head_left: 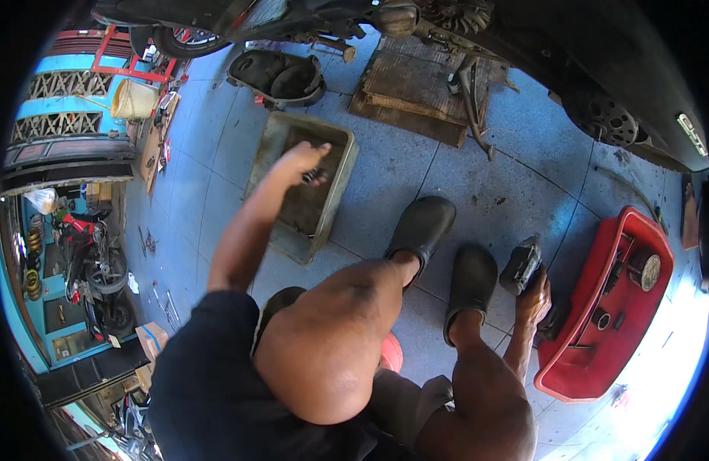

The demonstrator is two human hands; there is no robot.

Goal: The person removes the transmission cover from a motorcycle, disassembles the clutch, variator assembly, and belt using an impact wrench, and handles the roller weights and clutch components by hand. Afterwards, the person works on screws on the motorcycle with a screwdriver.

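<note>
My left hand (304,163) is over a grey-green rectangular tub (327,219) with murky dark contents, fingers curled around a small dark object (313,176) too small to name. My right hand (532,301), low beside my right foot, grips a blackened, blocky metal part (522,265). To its right lies a red plastic tray (569,367) holding a round can (644,269), a short cylinder and other small parts.
A motorbike (539,54) spans the top, above stacked wooden boards (404,115) and a stand leg. A black casing (273,77) lies behind the tub. At left are more motorbikes (101,269), a bucket (135,100) and tools. My sandalled feet (416,230) are below the boards.
</note>
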